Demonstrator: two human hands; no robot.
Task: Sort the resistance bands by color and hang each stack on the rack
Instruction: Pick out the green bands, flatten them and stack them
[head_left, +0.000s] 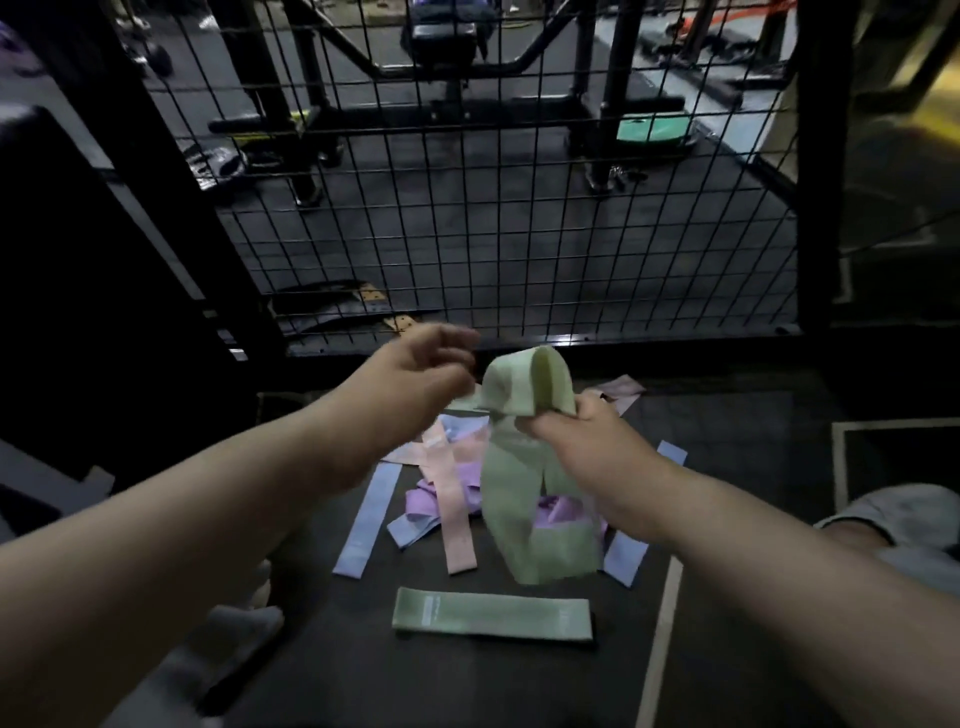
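My right hand (582, 441) grips a light green resistance band (524, 483) by its upper fold; the band's loop hangs down over the pile. My left hand (415, 374) hovers just left of that band, fingers loosely curled and blurred, holding nothing that I can see. Below them a mixed pile lies on the dark floor: pink bands (452, 509), purple bands (426, 501), pale blue bands (366, 522). One green band (493, 616) lies flat by itself nearest me.
A black wire-grid panel (467, 208) stands upright just behind the pile, with gym machines beyond it. A dark padded block (78, 260) is at the left. My knees (893, 525) flank the pile. A pale floor line (660, 649) runs at the right.
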